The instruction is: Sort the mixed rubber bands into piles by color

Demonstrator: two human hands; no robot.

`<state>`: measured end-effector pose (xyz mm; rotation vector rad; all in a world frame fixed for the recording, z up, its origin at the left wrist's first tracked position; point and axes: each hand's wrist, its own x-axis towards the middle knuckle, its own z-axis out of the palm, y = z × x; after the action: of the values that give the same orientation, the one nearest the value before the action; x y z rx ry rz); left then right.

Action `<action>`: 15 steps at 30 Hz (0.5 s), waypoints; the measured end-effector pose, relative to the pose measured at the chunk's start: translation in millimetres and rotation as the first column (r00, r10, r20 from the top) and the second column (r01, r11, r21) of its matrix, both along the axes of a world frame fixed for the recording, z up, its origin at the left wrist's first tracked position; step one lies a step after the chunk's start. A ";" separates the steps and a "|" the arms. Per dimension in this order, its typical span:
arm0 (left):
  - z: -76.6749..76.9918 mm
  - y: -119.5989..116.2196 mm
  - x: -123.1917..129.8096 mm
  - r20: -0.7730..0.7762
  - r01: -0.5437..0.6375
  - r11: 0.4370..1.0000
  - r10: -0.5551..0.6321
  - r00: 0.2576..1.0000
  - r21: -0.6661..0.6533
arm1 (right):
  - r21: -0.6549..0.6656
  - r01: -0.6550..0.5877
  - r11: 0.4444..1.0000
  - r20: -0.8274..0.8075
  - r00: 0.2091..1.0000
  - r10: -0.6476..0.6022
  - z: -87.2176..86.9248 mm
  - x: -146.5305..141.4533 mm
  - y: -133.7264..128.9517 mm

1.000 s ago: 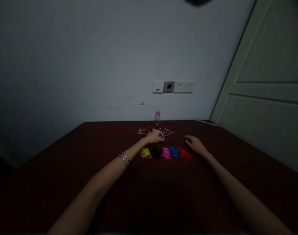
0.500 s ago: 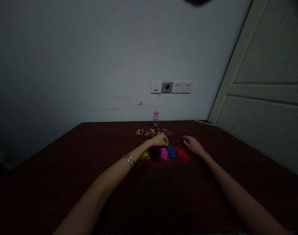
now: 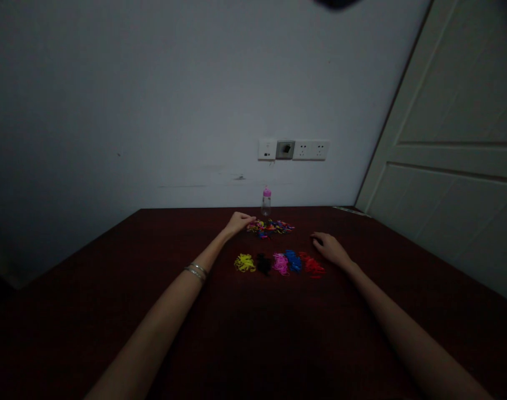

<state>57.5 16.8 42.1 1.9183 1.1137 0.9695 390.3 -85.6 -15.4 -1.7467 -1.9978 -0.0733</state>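
Observation:
My left hand, with bracelets on the wrist, is at the left edge of a mixed pile of small coloured rubber bands. Its thumb and fingertips are pressed together; whatever they pinch is too small to make out. Nearer to me lie separate heaps in a row: yellow bands, black bands, pink bands, blue bands and red bands. My right hand rests on the table just beyond the red heap, fingers loosely bent and apart, holding nothing visible.
Behind the mixed pile a clear bottle with a pink top stands upright. The dark red table meets a pale wall with sockets. A white panelled door stands on the right.
My left hand has moved from above the pink and blue heaps, away and to the left, to the mixed pile. The yellow and black heaps are now uncovered. My right hand has stayed put.

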 end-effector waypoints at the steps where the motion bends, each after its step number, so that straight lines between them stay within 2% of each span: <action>1: -0.1 2.8 -9.3 0.028 -0.045 0.999 0.045 0.999 -0.011 | -0.001 0.001 1.000 -0.007 1.000 -0.001 0.7 -0.5 -0.3; 7: -11.2 8.1 -54.8 0.092 -0.267 0.963 0.269 0.959 -0.038 | 0.001 0.011 1.000 -0.032 0.999 -0.011 0.9 -1.5 -0.7; 11: -25.4 10.9 -69.3 0.072 -0.291 0.952 0.298 0.952 -0.091 | -0.003 0.012 1.000 0.000 1.000 -0.012 -1.4 0.9 1.0; 15: -34.4 14.5 -73.0 0.076 -0.285 0.954 0.292 0.953 -0.094 | -0.009 0.002 1.000 0.010 1.000 -0.002 1.4 4.0 2.3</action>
<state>-15.5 31.3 7.7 1.6590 1.3854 1.1355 394.3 -83.3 -14.1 -1.7578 -2.0064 -0.0734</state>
